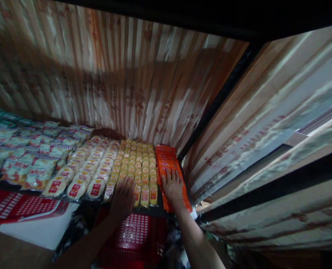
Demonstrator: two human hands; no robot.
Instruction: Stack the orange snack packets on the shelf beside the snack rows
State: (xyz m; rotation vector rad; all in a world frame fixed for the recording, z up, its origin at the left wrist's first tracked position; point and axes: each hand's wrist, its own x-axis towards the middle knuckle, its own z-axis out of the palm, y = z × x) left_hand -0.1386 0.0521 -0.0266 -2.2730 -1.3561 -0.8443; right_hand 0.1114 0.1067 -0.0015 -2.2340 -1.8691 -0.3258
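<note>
Several rows of small yellow wrapped snacks [145, 168] stand on a dark shelf, and my left hand [123, 198] lies over their front ends with its fingers stretched out. To the right, orange packets [166, 154] are laid in a long flat stack. My right hand [172, 186] rests on those packets, palm down and fingers spread. Left of the yellow snacks are rows of round, pale wrapped cakes [95, 186] with red and yellow labels. Neither hand has anything gripped in it that I can see.
White-and-blue snack bags [41, 168] fill the shelf's left side, with green bags [6, 117] behind. Below are a red basket [132, 233] and another red basket [22, 205]. Printed plastic sheeting [121, 82] hangs behind. A dark post [219, 101] slants beside the orange packets.
</note>
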